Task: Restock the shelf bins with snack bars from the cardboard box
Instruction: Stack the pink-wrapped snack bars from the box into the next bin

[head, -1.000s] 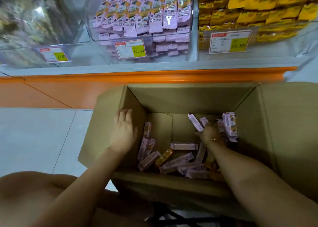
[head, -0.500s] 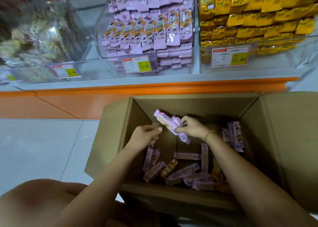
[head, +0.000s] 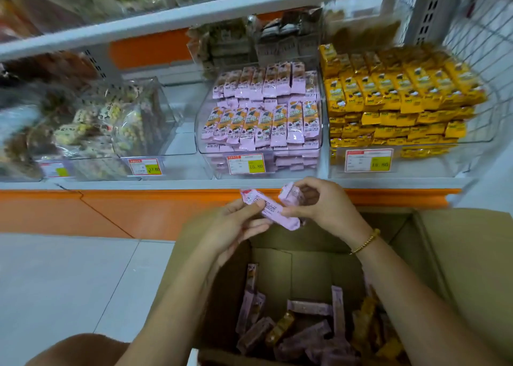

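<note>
Left grip [head: 233, 226] is clamped on a pink snack bar [head: 268, 208], thumb on top and fingers beneath its lower half. Our right grip [head: 324, 207] is curled round a second pink bar [head: 290, 194], and its thumb touches the first bar, so the two grips meet over the wrappers. A beaded bracelet [head: 363, 243] sits on our right wrist.

We hold both bars above the far edge of the open cardboard box [head: 458, 254], just in front of the shelf's front edge [head: 166, 184]. More loose bars [head: 308, 307], mostly pink with a few orange ones, lie scattered across the bottom of the box.

On the shelf, straight ahead, a clear bin [head: 216, 165] is stacked with matching pink bars in upright rows, with a price tag [head: 245, 163] on its front. Just beside it, toward the shelf's right end, another bin holds yellow packets [head: 402, 93]. Toward the left end we see bins of mixed snacks [head: 91, 126], too blurred to tell apart.
</note>
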A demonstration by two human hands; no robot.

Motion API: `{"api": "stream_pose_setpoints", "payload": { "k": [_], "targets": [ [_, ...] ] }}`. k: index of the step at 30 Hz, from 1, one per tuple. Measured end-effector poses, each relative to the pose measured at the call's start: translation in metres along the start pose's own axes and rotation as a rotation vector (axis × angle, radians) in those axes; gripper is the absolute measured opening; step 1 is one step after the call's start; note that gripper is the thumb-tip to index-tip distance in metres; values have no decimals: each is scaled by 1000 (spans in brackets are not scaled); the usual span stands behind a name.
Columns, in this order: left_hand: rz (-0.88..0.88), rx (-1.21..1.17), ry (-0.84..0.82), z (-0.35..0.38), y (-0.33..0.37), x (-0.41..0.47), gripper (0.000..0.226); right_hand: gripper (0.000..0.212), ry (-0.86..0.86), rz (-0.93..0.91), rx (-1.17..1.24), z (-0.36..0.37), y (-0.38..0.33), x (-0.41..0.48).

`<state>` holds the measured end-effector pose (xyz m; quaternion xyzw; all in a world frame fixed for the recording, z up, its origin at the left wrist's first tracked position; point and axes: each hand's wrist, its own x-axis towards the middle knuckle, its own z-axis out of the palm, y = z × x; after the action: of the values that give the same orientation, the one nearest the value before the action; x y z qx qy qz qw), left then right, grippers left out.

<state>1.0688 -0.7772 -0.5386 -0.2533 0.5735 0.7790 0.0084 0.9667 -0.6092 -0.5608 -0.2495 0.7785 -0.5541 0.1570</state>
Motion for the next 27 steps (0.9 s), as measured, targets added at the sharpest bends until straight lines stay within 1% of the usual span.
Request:
{"api": "stream_pose_setpoints", "payload": {
  "k": [2, 4, 5, 7, 8, 9, 11, 13, 15, 17, 19, 23, 27],
  "targets": [
    [102, 19, 6, 0, 22, -5, 14, 32, 62, -83, -21, -13, -27, -1],
    [241, 43, 73, -4, 43, -9, 17, 31, 201, -176, -95, -24, -50, -5],
    [316, 66, 99, -6, 53, -12, 23, 28, 275, -214, -76, -29, -60, -8],
    [453, 141, 140, -9, 69, -17, 34, 25, 380, -260, 97, -37, -70, -11],
    [508, 187, 177, -10, 75, -18, 37, 26, 414, -278, 169, -39, -72, -10],
    [551, 231, 233, -9, 79, -18, 37, 28, 439, -295, 189, -39, -73, -10],
    [636, 307, 362, -6, 84, -13, 33, 31, 466, -314, 141, -38, -70, -5],
    [724, 386, 439, -2, 87, -5, 31, 32, 470, -319, 95, -37, -67, 2],
    [768, 435, 469, 1, 91, 3, 30, 34, 458, -304, 87, -36, -67, 8],
    [781, 455, 473, 2, 93, 11, 31, 34, 455, -292, 123, -36, -68, 12],
    [786, 461, 486, 3, 94, 17, 33, 34, 470, -298, 105, -38, -71, 16],
    [815, 499, 548, 1, 96, 24, 31, 37, 555, -305, -131, -46, -78, 28],
    [811, 556, 587, -5, 99, 38, 30, 40, 636, -288, -256, -50, -81, 47]
  ]
}}
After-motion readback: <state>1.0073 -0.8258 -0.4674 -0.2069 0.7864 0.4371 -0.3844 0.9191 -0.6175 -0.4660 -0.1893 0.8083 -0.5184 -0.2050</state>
